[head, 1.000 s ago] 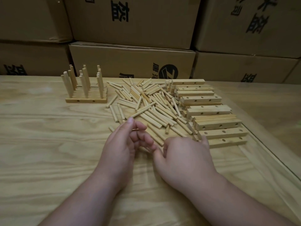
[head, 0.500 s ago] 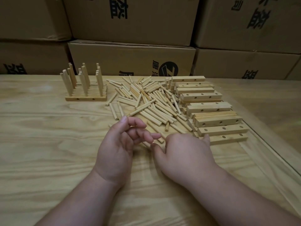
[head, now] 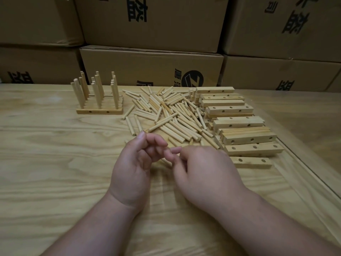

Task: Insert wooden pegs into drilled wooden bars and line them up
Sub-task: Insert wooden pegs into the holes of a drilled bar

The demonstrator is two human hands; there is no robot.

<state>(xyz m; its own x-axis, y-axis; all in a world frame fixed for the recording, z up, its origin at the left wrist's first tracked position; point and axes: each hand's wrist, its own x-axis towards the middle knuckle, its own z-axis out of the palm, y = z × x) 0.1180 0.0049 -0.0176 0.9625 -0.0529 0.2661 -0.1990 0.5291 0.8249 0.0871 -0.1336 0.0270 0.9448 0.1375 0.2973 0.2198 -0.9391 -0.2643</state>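
A loose pile of wooden pegs (head: 171, 115) lies in the middle of the table. To its right, drilled wooden bars (head: 238, 122) are stacked in a slanting row. At the back left, finished bars with upright pegs (head: 99, 108) stand lined up together. My left hand (head: 132, 172) hovers at the pile's near edge, its fingers loosely curled with nothing visible in them. My right hand (head: 206, 172) is just beside it with its back towards me. Its fingers curl down over the nearest pegs and are hidden, so a grip cannot be made out.
The work surface is a light wooden table (head: 55, 163) with a raised edge strip (head: 302, 174) running along the right. Stacked cardboard boxes (head: 151, 65) form a wall directly behind the table.
Both hands have stayed at the near edge of the peg pile. The left hand's fingers have curled in a little more, and the right hand has shifted slightly left towards it.
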